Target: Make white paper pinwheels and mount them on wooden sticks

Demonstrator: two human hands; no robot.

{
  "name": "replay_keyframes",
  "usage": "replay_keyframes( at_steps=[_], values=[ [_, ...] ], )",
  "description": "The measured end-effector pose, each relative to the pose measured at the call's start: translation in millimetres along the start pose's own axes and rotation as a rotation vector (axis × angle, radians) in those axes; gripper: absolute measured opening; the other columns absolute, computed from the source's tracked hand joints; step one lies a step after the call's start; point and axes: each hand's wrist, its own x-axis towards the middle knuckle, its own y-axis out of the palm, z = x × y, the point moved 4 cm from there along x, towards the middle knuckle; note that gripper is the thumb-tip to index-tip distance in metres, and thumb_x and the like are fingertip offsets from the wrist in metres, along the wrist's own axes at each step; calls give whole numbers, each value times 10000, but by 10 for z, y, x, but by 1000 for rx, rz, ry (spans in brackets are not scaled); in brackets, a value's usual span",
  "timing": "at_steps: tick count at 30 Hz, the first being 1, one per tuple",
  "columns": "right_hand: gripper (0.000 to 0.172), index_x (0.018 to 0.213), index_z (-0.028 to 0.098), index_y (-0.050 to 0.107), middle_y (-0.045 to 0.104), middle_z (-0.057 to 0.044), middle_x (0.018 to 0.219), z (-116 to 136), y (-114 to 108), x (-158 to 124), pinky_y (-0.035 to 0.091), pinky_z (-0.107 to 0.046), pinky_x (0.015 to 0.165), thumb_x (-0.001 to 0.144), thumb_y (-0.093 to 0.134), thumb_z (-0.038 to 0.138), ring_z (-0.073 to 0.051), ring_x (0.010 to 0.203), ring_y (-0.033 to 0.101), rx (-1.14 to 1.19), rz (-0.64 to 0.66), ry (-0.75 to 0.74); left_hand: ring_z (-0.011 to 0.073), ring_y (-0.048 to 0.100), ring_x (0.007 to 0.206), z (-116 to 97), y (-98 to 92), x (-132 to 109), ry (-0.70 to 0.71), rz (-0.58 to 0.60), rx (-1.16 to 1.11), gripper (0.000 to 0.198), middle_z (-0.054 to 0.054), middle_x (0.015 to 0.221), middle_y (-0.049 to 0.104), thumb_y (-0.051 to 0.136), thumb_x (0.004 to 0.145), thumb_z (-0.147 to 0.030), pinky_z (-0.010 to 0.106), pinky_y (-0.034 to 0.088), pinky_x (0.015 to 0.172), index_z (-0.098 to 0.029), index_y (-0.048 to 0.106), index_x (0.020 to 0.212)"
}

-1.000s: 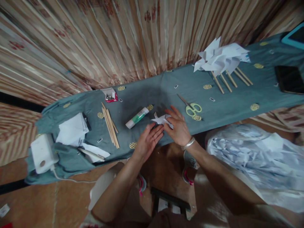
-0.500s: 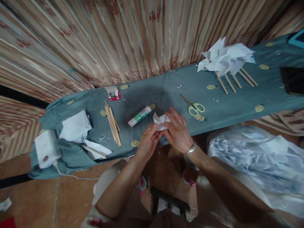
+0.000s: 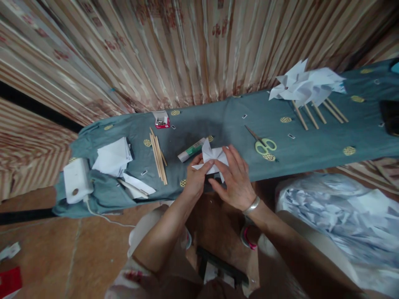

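A white paper pinwheel (image 3: 215, 154) with folded blades is held near the table's front edge. My left hand (image 3: 197, 176) pinches it from the left, thumb on top near its centre and the other fingers partly underneath. From the right, my right hand (image 3: 236, 178) has its fingers on the blades, the index fingertip near the centre. Its thumb stands a little apart below, with a paper blade between thumb and fingers. Just behind my left hand lies a white and green glue stick (image 3: 191, 150). Scissors (image 3: 263, 144) with light green handles rest to the right.
Several wooden sticks (image 3: 158, 160), a small red open box (image 3: 162, 121), a paper stack (image 3: 114, 157), a pen (image 3: 134, 189) and a white corded device (image 3: 76, 181) are at left. Finished paper pinwheels (image 3: 307, 85) lie far right. A plastic bag (image 3: 336, 216) of paper pieces stands below the table.
The view has shifted, so the table's things appear farther right. The pinwheel's blades show more openly between my hands, and my right thumb has come away from the paper's centre.
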Motion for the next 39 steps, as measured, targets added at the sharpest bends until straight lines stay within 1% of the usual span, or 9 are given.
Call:
replay_keyframes(
  at_steps=[3, 8, 19, 26, 31, 33, 35, 37, 39],
  values=[
    [484, 1327, 215, 427, 274, -151, 1530, 8, -36, 9, 327, -574, 1054, 877, 541, 352, -344, 1435, 198, 74, -5, 17, 162, 634, 764, -35, -4, -4, -7, 9, 7, 399, 32, 838, 716, 805, 590, -303, 279, 466, 780, -157, 678, 939],
    [368, 1257, 211, 509, 285, -124, 1524, -8, -89, 45, 316, -577, 1079, 900, 496, 300, -335, 1434, 204, 182, -30, 54, 156, 634, 736, -57, -14, 8, -23, 25, -16, 419, 31, 846, 724, 820, 567, -284, 275, 465, 752, -156, 686, 943],
    [272, 1146, 236, 587, 306, -57, 1525, -58, -123, 89, 319, -572, 1089, 923, 432, 252, -317, 1430, 229, 215, -65, 85, 145, 634, 686, -52, -24, 23, -53, 26, -30, 443, 4, 764, 718, 843, 530, -240, 280, 469, 729, -168, 698, 942],
    [229, 1101, 211, 584, 338, -94, 1496, -4, -120, 115, 318, -568, 1090, 928, 448, 277, -333, 1425, 236, 171, -75, 49, 158, 639, 681, -68, -40, 46, -26, 30, -26, 443, 9, 762, 727, 847, 502, -238, 280, 482, 697, -166, 714, 919],
    [226, 1078, 203, 599, 398, -103, 1459, 2, -242, 182, 332, -555, 1092, 933, 430, 240, -317, 1414, 275, 170, -134, 55, 147, 638, 655, -104, -54, 51, -6, -2, -19, 445, 3, 761, 731, 834, 509, -214, 268, 484, 678, -171, 710, 935],
    [245, 1116, 202, 592, 416, -115, 1452, -43, -304, 220, 322, -561, 1099, 932, 436, 245, -313, 1414, 280, 185, -165, 99, 157, 650, 675, -119, -57, 45, -7, -5, -14, 446, 12, 790, 738, 828, 524, -217, 282, 492, 700, -171, 708, 952],
    [294, 1187, 192, 562, 421, -138, 1453, -137, -332, 252, 308, -567, 1107, 918, 483, 282, -313, 1405, 301, 225, -206, 191, 164, 657, 690, -135, -64, 38, -3, -3, -21, 466, 21, 814, 743, 829, 523, -219, 289, 498, 712, -169, 706, 970],
    [406, 1260, 187, 514, 438, -158, 1443, -271, -306, 271, 331, -559, 1097, 885, 553, 340, -308, 1373, 363, 332, -248, 336, 160, 656, 689, -153, -76, 31, 5, -1, -30, 479, 24, 821, 745, 831, 515, -214, 283, 500, 708, -163, 707, 975],
    [512, 1292, 186, 481, 485, -169, 1405, -405, -226, 279, 390, -533, 1063, 844, 609, 400, -299, 1313, 453, 538, -263, 501, 149, 652, 681, -177, -91, 21, 11, 1, -39, 481, 25, 819, 745, 831, 509, -205, 268, 499, 700, -152, 708, 970]
  ],
)
